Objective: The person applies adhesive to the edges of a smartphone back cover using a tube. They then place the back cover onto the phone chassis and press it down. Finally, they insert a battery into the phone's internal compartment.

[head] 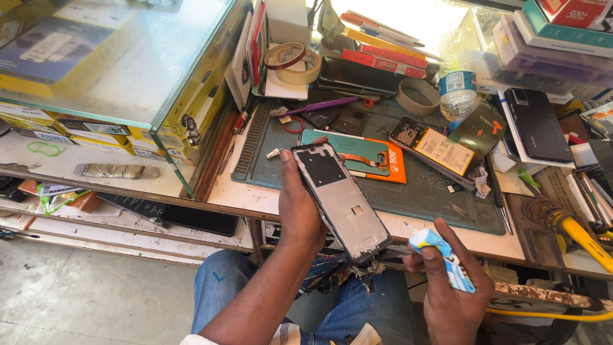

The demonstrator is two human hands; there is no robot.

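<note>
Two hands are working low over the bench edge. The left hand (300, 207) is gripping a bare phone frame (341, 201), fingers wrapped behind its left edge, tilting it toward one o'clock. The right hand (450, 291), at four o'clock from the frame, is closing on a small tube (440, 255). An opened phone (434, 150) is lying on the mat (421, 198) at one o'clock.

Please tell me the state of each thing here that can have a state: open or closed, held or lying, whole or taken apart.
phone frame: taken apart, inner side up, held in left hand.
glue tube: gripped in right hand; cap cannot be told.
opened phone: back off, battery showing, lying on the mat.
black phone: closed, lying flat.
water bottle: upright.
tape rolls: lying flat.
</note>
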